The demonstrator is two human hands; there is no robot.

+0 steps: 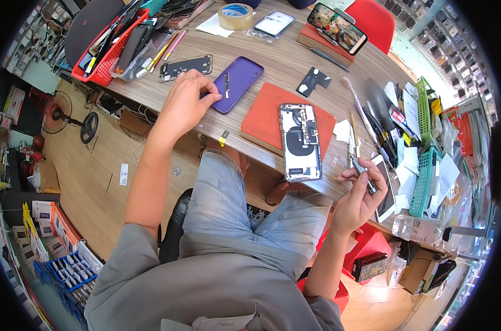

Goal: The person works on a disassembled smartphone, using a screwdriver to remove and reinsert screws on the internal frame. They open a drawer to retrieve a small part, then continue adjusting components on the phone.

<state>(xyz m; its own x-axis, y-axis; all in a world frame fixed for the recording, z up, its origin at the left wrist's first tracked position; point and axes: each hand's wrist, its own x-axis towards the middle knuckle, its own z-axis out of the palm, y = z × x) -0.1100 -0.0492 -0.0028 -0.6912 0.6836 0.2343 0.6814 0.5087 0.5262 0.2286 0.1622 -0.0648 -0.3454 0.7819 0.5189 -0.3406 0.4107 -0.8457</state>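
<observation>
My left hand (188, 103) is closed in a pinch at the left edge of a purple phone case (240, 83). Whatever its fingertips hold is too small to make out. Inside the case lies a thin dark strip-like part (227, 85). My right hand (361, 198) grips a slim screwdriver (364, 175) with a metallic handle, its tip pointing away from me. Left of that hand, an opened phone (301, 144) lies partly on a flat orange-red block (267, 113), its circuit board and round black coil exposed. Beyond my left hand lies a detached phone screen (198, 66).
A black L-shaped part (313, 81) lies beyond the block. A phone (339, 28) playing a picture leans on a red box (322, 44). Tape (235, 17), a red tool basket (99, 74), a brush (361, 107) and green baskets (421, 190) surround the work area.
</observation>
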